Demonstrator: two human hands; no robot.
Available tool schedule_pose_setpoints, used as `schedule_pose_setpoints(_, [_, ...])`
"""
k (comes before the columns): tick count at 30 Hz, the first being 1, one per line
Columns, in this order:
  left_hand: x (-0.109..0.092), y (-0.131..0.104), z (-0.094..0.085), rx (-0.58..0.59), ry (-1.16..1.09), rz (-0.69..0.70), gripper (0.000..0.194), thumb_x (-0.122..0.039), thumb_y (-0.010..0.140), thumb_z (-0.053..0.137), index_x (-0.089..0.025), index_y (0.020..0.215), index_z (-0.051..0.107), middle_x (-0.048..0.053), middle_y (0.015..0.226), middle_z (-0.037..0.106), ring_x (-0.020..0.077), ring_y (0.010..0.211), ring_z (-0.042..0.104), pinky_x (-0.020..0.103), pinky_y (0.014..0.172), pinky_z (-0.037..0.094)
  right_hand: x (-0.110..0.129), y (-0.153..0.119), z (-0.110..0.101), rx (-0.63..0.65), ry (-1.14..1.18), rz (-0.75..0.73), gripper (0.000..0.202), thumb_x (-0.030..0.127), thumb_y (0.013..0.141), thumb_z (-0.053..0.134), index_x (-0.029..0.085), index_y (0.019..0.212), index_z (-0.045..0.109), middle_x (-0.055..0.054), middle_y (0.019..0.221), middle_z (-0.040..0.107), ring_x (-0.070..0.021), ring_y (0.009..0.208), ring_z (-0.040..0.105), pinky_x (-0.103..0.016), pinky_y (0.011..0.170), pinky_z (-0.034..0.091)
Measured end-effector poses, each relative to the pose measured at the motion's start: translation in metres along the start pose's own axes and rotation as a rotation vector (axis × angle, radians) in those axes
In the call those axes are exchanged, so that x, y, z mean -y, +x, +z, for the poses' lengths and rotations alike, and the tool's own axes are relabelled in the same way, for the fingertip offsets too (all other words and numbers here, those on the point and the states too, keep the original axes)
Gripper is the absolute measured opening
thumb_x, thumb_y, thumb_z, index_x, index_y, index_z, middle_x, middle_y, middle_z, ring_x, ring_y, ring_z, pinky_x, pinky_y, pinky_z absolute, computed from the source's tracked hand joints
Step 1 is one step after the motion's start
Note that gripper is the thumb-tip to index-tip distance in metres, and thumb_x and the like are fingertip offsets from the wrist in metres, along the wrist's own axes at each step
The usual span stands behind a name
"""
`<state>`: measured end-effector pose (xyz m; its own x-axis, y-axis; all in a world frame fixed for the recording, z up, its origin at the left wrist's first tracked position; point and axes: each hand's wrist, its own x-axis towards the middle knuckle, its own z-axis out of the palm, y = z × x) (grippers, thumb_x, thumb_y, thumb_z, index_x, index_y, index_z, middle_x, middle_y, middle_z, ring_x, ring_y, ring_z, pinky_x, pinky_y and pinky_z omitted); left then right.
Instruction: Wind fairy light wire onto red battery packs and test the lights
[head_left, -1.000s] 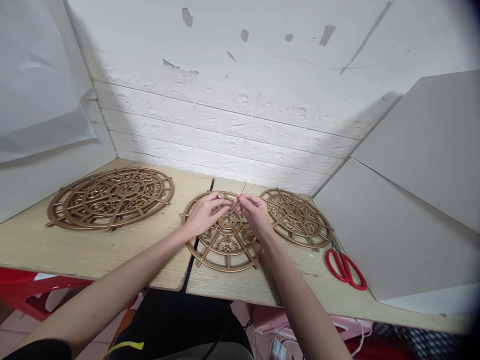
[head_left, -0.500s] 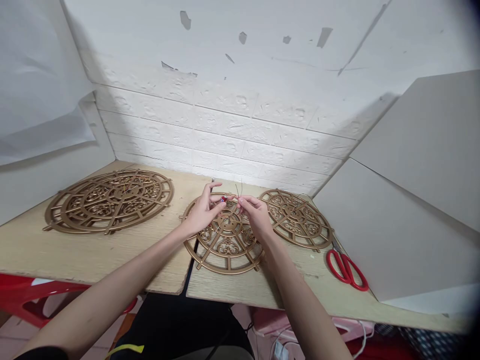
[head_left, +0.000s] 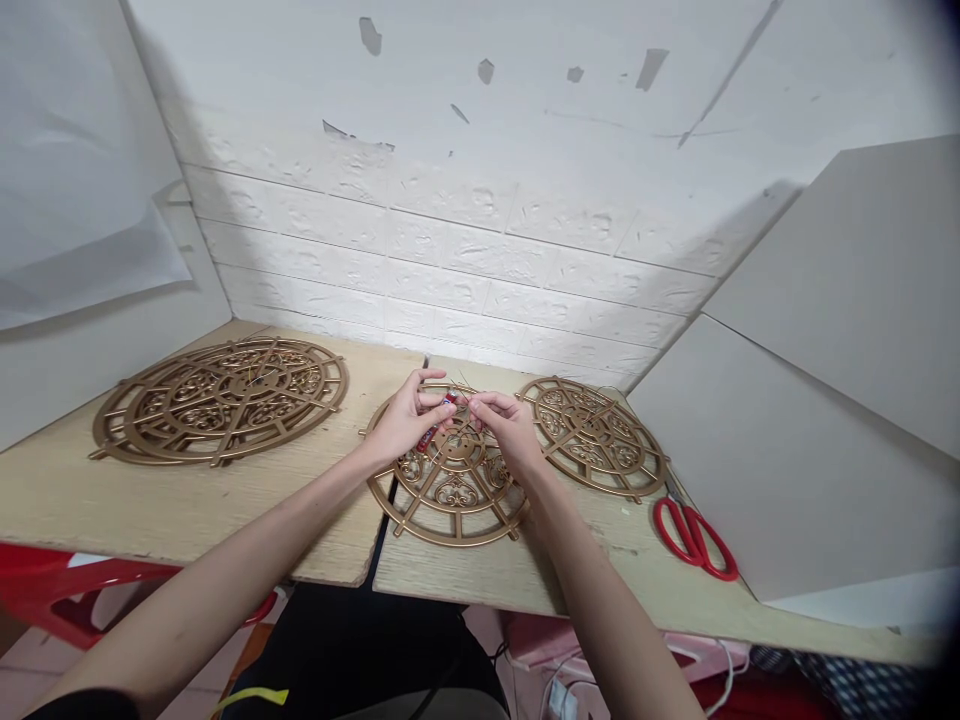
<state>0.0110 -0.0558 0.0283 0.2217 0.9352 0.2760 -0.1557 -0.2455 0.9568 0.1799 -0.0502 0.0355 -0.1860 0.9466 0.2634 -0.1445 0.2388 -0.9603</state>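
Above the middle gold openwork disc (head_left: 457, 541), my left hand (head_left: 409, 415) grips a small red tube (head_left: 426, 438) between thumb and fingers. Close to the tube's upper end, my right hand (head_left: 506, 420) pinches thin dark wires (head_left: 463, 384) whose loose ends stick up. The two hands' fingertips nearly meet, and whether the wires touch the tube is too small to tell. Both hands hide the upper sides of the disc.
Stacked gold discs (head_left: 217, 460) lie on the left of the wooden table (head_left: 315, 540). Another gold disc (head_left: 600, 440) rests at the right, with red-handled scissors (head_left: 694, 538) in front of it. White walls and panels border the table.
The red tube now shows more of its length below my left fingers. The wires in my right hand lean left instead of standing upright, and the fingertips are slightly closer to the tube.
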Motion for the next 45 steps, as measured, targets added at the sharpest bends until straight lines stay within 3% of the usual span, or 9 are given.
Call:
schedule_pose_setpoints(5, [-0.0005,-0.0002,-0.0004,0.006,0.012,0.025,0.055,-0.038,0.075,0.066,-0.019,0.120,0.041,0.000,0.074,0.065,0.0109,0.061,0.058,0.023,0.059,0.047,0.0035,-0.0012,0.0008,-0.003,-0.052,-0.012,0.020,0.037,0.067,0.073,0.018,0.074,0.071,-0.004,0.082,0.071,-0.0100,0.057,0.047,-0.025,0.056,0.038])
schedule_pose_setpoints(21, [-0.0030,-0.0011,0.0000,0.018,0.025,0.068,0.041,-0.040,0.077,0.063,-0.019,0.108,0.045,0.007,0.093,0.070,0.0098,0.061,0.058,0.022,0.058,0.047,-0.0023,0.0016,-0.0046,-0.052,-0.087,-0.024,0.024,0.041,0.067,0.071,0.017,0.073,0.069,0.000,0.069,0.062,-0.0109,0.059,0.047,-0.025,0.060,0.038])
schedule_pose_setpoints(45, [-0.0064,-0.0028,-0.0002,0.029,0.023,0.078,0.032,-0.037,0.080,0.061,-0.019,0.101,0.045,0.006,0.092,0.069,0.0094,0.062,0.057,0.023,0.060,0.047,0.0011,-0.0003,-0.0043,-0.040,-0.096,-0.033,0.021,0.038,0.069,0.071,0.018,0.072,0.069,0.000,0.069,0.061,-0.0107,0.059,0.046,-0.025,0.061,0.038])
